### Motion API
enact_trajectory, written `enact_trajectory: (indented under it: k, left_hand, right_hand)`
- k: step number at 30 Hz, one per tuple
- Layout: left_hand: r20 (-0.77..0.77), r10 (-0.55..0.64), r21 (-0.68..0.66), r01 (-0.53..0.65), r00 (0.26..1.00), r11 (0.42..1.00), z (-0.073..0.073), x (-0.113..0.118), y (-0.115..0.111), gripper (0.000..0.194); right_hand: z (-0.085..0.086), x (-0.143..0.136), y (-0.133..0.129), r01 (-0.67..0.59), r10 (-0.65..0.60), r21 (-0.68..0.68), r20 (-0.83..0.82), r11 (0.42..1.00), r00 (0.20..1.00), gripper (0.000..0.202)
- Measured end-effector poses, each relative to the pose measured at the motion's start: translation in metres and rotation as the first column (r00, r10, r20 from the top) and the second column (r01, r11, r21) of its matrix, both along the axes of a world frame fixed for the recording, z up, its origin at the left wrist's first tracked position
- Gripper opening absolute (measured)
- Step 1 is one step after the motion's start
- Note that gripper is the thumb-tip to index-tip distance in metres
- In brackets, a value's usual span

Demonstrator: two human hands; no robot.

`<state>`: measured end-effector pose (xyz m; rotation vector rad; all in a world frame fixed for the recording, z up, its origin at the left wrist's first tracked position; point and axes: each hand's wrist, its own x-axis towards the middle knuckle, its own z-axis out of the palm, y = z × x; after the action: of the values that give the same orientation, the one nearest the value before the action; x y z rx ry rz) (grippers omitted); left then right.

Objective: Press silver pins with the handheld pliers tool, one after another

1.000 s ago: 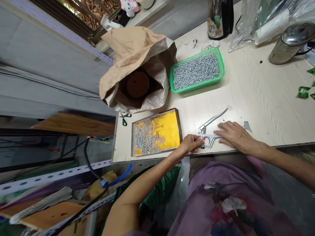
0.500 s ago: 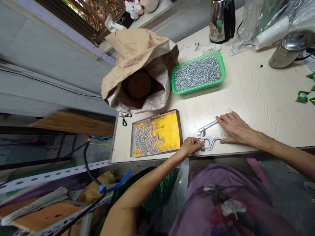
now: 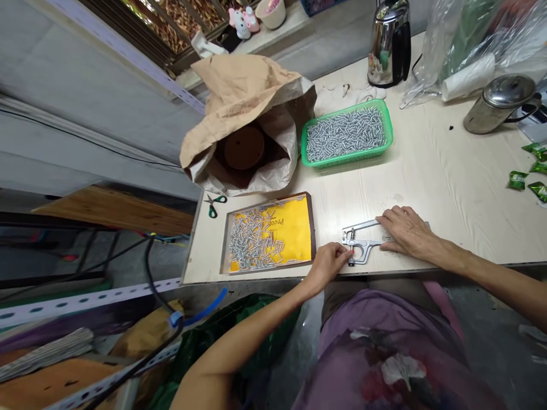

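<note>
On the table's front part lies a silver hand-press plier point(image 3: 363, 244) with a spring and a C-shaped jaw. My right hand point(image 3: 405, 229) is closed round its two handles, fingers over the upper lever. At the jaw, my left hand point(image 3: 331, 263) pinches with thumb and forefinger; a small reddish spot shows at the fingertips, too tiny to name. Left of that hand, a shallow tray point(image 3: 313, 228) with a yellow lining holds many small metal pieces point(image 3: 250, 242). A green plastic basket point(image 3: 348, 159) further back is filled with small, ridged metal pieces point(image 3: 346, 134).
A large paper sack point(image 3: 243, 85) stands open behind the tray. Green-handled scissors point(image 3: 213, 206) lie at the left edge. An electric kettle point(image 3: 388, 45), a metal jug point(image 3: 491, 108), clear plastic bags point(image 3: 461, 51) and green wrapped packets point(image 3: 518, 180) are at the back and right.
My right hand has brought the plier's upper lever down nearer the lower handle. The left fingers stay at the jaw. The whole view has shifted slightly.
</note>
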<state>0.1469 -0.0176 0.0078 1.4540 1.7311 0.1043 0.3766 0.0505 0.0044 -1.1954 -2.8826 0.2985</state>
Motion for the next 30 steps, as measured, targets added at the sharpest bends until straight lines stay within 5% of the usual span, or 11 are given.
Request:
enact_trajectory:
  k: [4,9,17,23,30]
  left_hand:
    - [-0.152,-0.244,0.419,0.286,0.958,0.862,-0.002,0.015,-0.002,0.017]
    - [-0.25,-0.492,0.478,0.548,0.834,0.687,-0.015,0.038,0.026,0.057]
    - [-0.366,-0.589,0.337,0.693,0.72,0.638,-0.008,0.048,0.048,0.068]
    - [-0.376,-0.588,0.339,0.697,0.716,0.632,-0.011,0.051,0.041,0.043]
    - [-0.352,-0.574,0.353,0.673,0.739,0.65,-0.019,0.053,0.035,0.017]
  right_hand:
    - [-0.002,-0.001,-0.002,-0.008,0.008,0.017,-0.026,1.0,1.0,0.04]
    - [-0.004,-0.002,-0.003,0.006,-0.006,0.0,0.0,1.0,1.0,0.047]
    - [0.001,0.008,-0.005,0.031,-0.032,0.051,0.018,0.998,0.999,0.056]
    - [-0.019,0.003,-0.022,0.039,-0.045,0.141,0.04,0.989,0.998,0.018]
    - [-0.034,0.006,-0.038,0.107,-0.096,0.134,-0.085,0.985,0.992,0.031]
